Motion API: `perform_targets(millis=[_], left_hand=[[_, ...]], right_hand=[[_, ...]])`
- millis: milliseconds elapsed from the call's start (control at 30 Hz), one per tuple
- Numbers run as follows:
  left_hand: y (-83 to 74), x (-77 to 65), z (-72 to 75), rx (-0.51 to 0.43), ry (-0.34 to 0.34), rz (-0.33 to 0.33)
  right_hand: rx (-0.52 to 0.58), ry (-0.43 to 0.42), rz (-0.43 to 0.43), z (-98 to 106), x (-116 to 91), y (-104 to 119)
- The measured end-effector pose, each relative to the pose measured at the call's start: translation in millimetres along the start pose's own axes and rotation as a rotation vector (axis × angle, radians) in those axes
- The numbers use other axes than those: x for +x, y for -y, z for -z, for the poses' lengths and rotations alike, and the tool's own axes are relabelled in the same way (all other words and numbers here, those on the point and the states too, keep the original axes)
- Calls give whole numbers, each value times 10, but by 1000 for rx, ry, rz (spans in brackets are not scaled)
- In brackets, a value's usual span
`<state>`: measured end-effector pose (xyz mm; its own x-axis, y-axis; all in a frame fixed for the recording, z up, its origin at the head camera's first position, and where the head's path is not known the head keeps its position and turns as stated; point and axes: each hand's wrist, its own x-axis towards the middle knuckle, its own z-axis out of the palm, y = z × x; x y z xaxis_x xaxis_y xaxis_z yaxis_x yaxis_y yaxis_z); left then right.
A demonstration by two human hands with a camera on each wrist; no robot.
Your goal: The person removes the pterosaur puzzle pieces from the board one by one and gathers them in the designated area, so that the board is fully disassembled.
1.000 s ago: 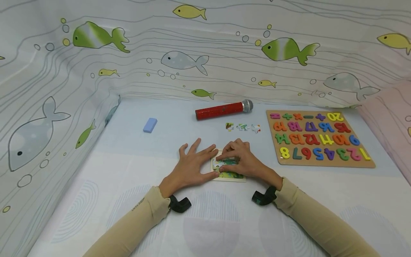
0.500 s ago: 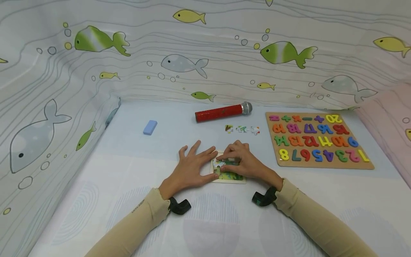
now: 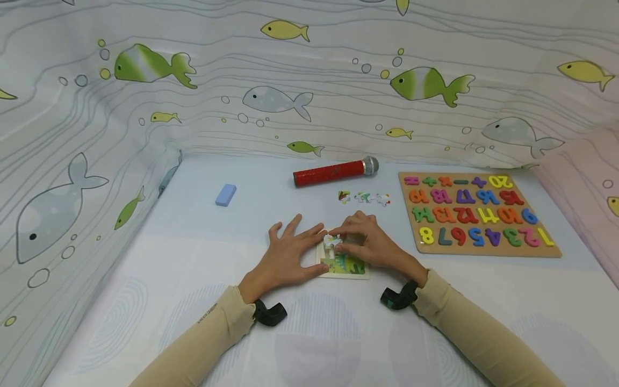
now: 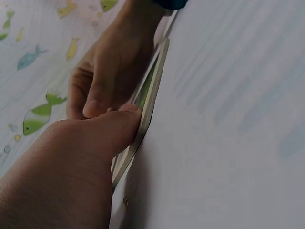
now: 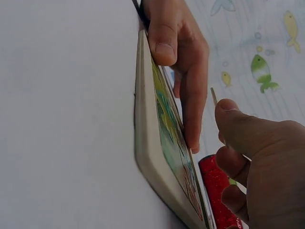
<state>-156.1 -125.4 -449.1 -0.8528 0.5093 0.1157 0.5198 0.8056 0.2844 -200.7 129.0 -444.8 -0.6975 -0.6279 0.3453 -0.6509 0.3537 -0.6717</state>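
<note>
A small wooden jigsaw puzzle [image 3: 348, 277] with a pale frame and a green picture lies flat between my hands. My left hand [image 3: 287, 255] has its fingers spread, and its thumb rests on the frame's near left corner. Between thumb and forefinger, my right hand [image 3: 367, 242] pinches a puzzle piece [image 3: 331, 240] above the puzzle's upper left part. In the right wrist view that piece [image 5: 214, 97] shows edge-on, apart from the board. Pale bare wood shows at the puzzle's left side. My right hand hides part of its upper right.
Several loose puzzle pieces [image 3: 362, 198] lie in a row behind the puzzle. Farther back is a red microphone [image 3: 329, 173]. A blue block [image 3: 225, 195] lies at the left, and a number board [image 3: 483, 252] at the right. Fish-patterned cloth [image 3: 217, 129] rises behind.
My right hand has raised the puzzle piece from the board, baring pale wood at the left side. The left hand keeps its place. The head view has tilted up slightly.
</note>
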Motion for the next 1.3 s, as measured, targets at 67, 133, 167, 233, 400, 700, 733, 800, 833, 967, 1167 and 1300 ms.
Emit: perform_targets(millis=[67, 133, 167, 233, 400, 700, 733, 800, 833, 967, 1167, 1300], left_hand=[[0, 0, -3, 5, 4, 2], [-2, 0, -3, 6, 6, 2], [-3, 0, -2, 5, 9, 3], [-5, -2, -2, -2, 8, 3], [-8, -6, -5, -16, 17, 14], [-5, -5, -19, -4, 5, 11], [-6, -5, -19, -5, 2, 9], [-8, -3, -17, -10, -1, 7], [-10, -5, -14, -10, 1, 9], [-13, -11, -3, -11, 8, 13], [-14, -17, 8, -10, 13, 11], [-11, -19, 3, -15, 22, 14]], right_hand=[[-11, -12, -4, 23, 5, -18], [-17, -24, -9, 51, 11, -41], [-18, -31, -11, 66, 16, -55], [-21, -46, -19, 100, 24, -84], [-28, -85, -51, 193, 40, -172], [-34, -136, -99, 284, 81, -329], [-32, -140, -95, 286, 86, -344], [-28, -147, -86, 290, 93, -371], [-29, -150, -83, 289, 99, -379], [-34, -154, -88, 293, 117, -394], [-57, -146, -114, 300, 153, -393], [-65, -140, -135, 292, 174, -417]])
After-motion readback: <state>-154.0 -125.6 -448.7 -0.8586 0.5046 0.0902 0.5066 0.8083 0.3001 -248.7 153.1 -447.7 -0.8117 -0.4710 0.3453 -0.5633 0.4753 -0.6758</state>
